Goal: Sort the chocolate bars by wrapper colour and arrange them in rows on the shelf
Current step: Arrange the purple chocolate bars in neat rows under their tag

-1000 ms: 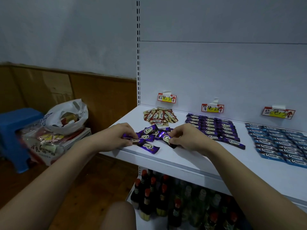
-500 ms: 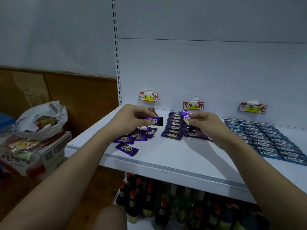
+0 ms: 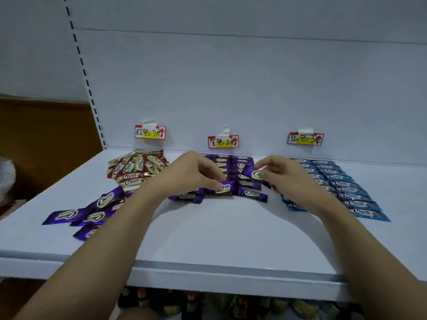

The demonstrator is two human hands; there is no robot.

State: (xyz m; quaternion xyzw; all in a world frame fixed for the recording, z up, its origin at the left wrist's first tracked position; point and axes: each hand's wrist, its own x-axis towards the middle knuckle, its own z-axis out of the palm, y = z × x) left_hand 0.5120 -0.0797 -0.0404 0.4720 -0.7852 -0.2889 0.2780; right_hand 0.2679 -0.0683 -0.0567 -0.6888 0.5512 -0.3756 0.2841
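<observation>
Two purple bars in hand, one per hand, both over the purple rows [image 3: 233, 168] at mid-shelf. Left hand [image 3: 191, 173]: grip pinches a purple bar [image 3: 226, 187] by its near end, low, at the front edge of the left-hand purple row. Right hand [image 3: 280, 174]: grip pinches a second purple bar [image 3: 254, 173], tilted, just above the right-hand purple row.

Step in hand, as judged: placing purple bars into their rows under the middle price tag [image 3: 223, 142]. Blue rows [image 3: 342, 188] on the right look finished; brown bars [image 3: 136, 168] at back left lie in a loose heap, not yet in rows.

Next move calls for setting each bar flat, square with its neighbours, at the row's front end, then going back to the loose purple pile [image 3: 92, 211] at the front left of the shelf [image 3: 219, 239].

Hard to make out: the back purple rows are partly covered by both hands; near blue bars sit behind the right wrist. Bottles [image 3: 191, 303] below the shelf are dark and cut off. Writing on the tags is not fully legible.
</observation>
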